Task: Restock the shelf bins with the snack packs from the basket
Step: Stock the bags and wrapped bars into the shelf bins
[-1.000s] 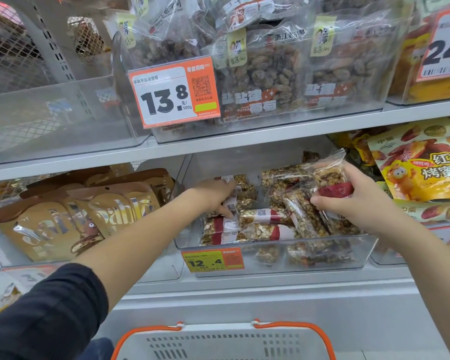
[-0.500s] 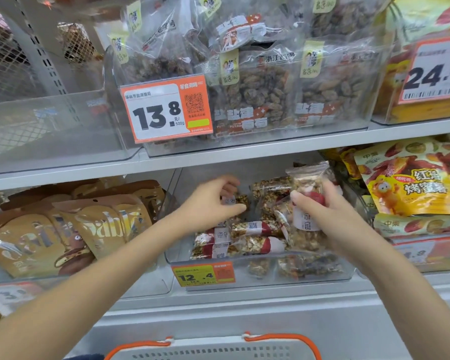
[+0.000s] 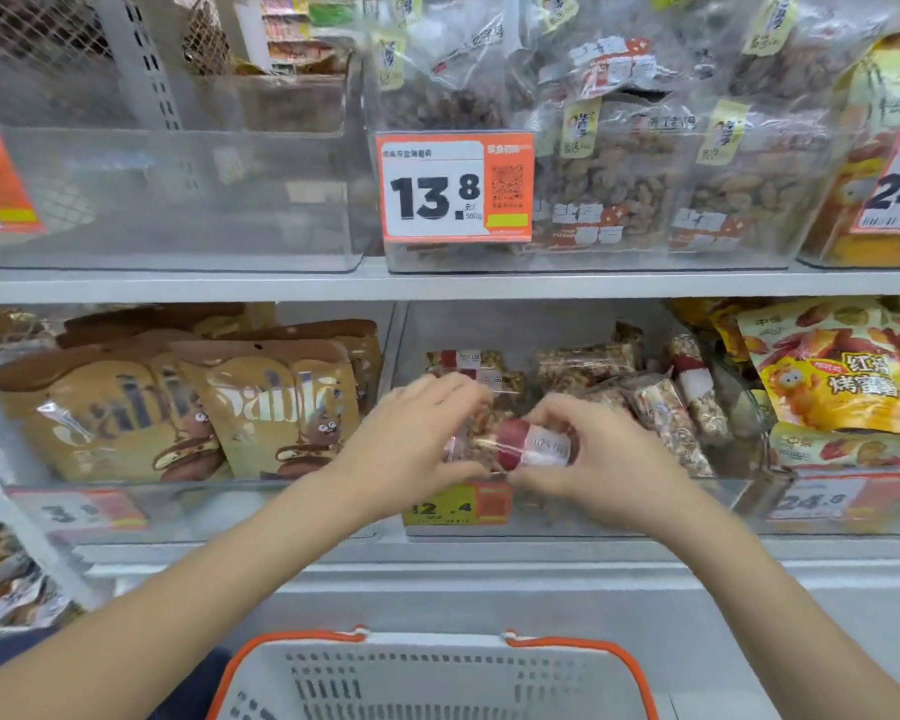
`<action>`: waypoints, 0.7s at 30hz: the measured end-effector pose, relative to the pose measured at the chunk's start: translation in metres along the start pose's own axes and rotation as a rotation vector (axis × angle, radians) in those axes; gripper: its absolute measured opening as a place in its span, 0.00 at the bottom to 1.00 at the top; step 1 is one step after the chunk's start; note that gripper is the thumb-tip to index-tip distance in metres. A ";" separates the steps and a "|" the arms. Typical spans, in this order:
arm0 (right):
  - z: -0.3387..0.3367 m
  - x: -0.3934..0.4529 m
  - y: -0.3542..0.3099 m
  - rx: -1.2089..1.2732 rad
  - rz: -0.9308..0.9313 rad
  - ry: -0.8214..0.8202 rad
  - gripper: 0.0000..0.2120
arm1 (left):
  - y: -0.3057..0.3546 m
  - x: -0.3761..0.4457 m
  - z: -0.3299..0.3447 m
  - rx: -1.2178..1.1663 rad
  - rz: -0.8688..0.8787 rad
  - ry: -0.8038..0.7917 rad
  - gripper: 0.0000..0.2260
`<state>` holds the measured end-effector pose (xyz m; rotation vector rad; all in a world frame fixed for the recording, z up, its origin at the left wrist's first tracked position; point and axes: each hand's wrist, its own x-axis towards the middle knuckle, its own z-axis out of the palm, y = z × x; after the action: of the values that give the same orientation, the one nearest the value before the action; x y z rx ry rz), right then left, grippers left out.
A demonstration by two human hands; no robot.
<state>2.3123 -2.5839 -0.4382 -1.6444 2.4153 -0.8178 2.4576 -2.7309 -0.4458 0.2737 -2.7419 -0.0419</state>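
Holding a clear-wrapped nut-and-seed snack bar with a red and white label band (image 3: 515,445) between them, the left hand (image 3: 411,444) and the right hand (image 3: 601,459) meet at centre frame, just in front of the clear plastic shelf bin (image 3: 567,527) on the lower shelf. The bar's long axis lies roughly left to right across the frame, level with the bin's front wall and above its yellow and orange price tag (image 3: 458,505). Left-hand fingers curl over the bar's left end; right-hand fingers and thumb pinch its right, labelled end. Both hands are therefore equally near, each clamped on one end. Behind and to the right, further bars of the same kind (image 3: 661,407) lie heaped in the bin, several tilted. The open space appears to lie at the bin's front left, directly beyond the held bar, so the coming move is judged a short forward and downward placement with the axis kept crosswise. The white perforated plastic basket with an orange rim (image 3: 437,678) sits at bottom centre; its contents are out of view. Brown biscuit pouches (image 3: 276,407) fill the neighbouring bin at left.
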 end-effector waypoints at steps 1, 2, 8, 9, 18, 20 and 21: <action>-0.005 0.005 0.001 -0.001 0.003 0.079 0.16 | -0.007 -0.006 -0.001 -0.050 -0.066 -0.004 0.29; -0.009 0.013 0.002 0.054 0.017 0.144 0.16 | -0.016 -0.012 -0.001 -0.078 -0.097 -0.019 0.30; 0.018 0.090 -0.002 0.090 -0.031 -0.095 0.26 | -0.052 -0.047 0.027 -0.005 0.155 0.003 0.14; 0.027 0.104 -0.004 0.083 -0.044 -0.120 0.28 | -0.057 -0.047 0.030 0.024 0.183 0.017 0.13; 0.050 0.112 0.041 0.076 0.118 -0.539 0.30 | -0.064 -0.046 0.039 0.090 0.308 0.064 0.11; 0.042 0.103 0.057 0.069 0.147 -0.513 0.32 | -0.064 -0.046 0.038 0.114 0.313 0.074 0.11; 0.040 0.100 0.061 0.034 0.146 -0.497 0.33 | -0.063 -0.046 0.038 0.113 0.305 0.084 0.10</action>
<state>2.2357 -2.6717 -0.4814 -1.4261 2.1219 -0.3676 2.4967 -2.7840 -0.5027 -0.1123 -2.6746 0.2029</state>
